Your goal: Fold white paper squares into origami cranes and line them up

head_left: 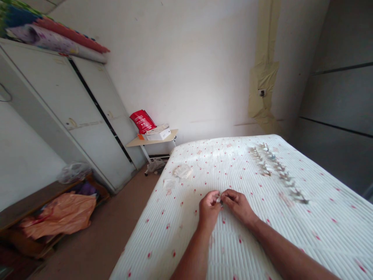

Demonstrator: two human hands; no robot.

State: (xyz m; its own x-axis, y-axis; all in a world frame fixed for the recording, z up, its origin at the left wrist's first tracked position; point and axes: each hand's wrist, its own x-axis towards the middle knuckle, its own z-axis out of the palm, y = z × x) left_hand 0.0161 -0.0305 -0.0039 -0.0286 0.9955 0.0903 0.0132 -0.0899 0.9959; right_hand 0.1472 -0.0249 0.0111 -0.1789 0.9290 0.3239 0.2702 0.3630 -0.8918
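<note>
My left hand (209,205) and my right hand (236,203) meet above the middle of a white ribbed bed cover (186,256) with small red marks. Both have their fingers pinched around a small pale piece (219,199) between them, too small to make out. On the right part of the bed, several small greyish-white objects (284,175) lie in two rows. To the left of the hands, farther back, are a round clear plastic wrapping (182,171) and a flat printed sheet (171,184).
A small table (154,140) beyond the bed's far left corner holds a red bag (142,121) and a white box (159,134). Grey cabinets (84,105) stand left; an orange plastic bag (64,214) lies on low wooden furniture. A dark panelled surface (344,105) rises at right.
</note>
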